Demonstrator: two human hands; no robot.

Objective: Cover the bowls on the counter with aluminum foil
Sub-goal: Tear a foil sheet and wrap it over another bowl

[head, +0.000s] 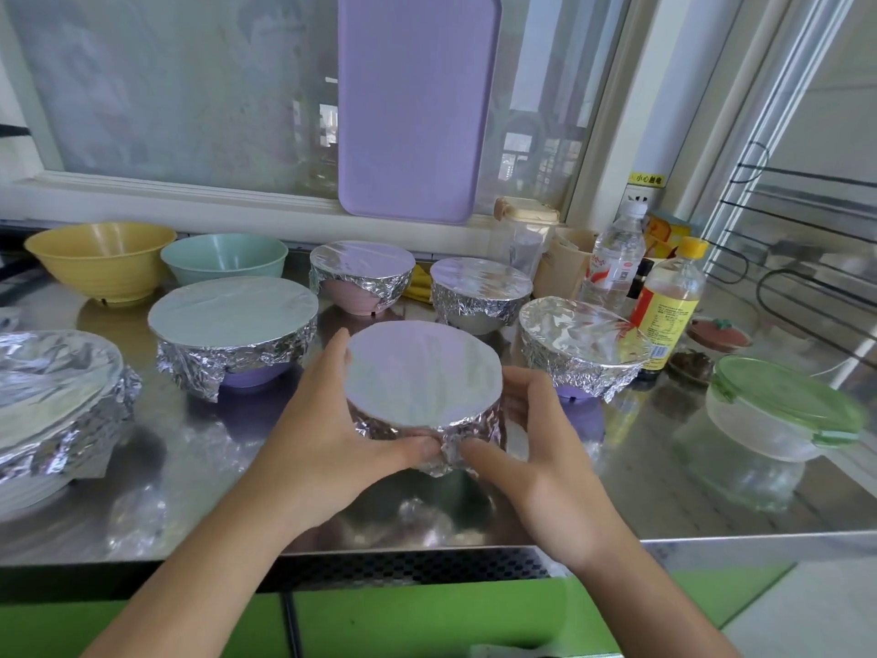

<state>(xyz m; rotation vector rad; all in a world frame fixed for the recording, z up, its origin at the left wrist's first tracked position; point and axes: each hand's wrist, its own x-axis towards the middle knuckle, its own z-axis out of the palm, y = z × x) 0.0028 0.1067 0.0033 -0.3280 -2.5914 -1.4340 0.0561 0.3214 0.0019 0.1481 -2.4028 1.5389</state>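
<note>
At centre frame, just below the middle, the foil-covered bowl [424, 375] sits upright on the steel counter [664, 491], mouth up; being round, it has no long axis to speak of. The left hand [327, 420] cups its left side while the right hand [527, 448] curls round the right, both thumbs pinching a foil fold at the near rim. Squeezing too hard there could tear the foil or tip the bowl (it looks light, though that is hard to judge). The yellow bowl [102, 258] and green bowl [225, 258], upper left, are uncovered.

silver crinkled foil [424, 372], yellow bowl [99, 258], mint bowl [224, 258], lilac tray [417, 102], green-lidded container [783, 410].
</note>
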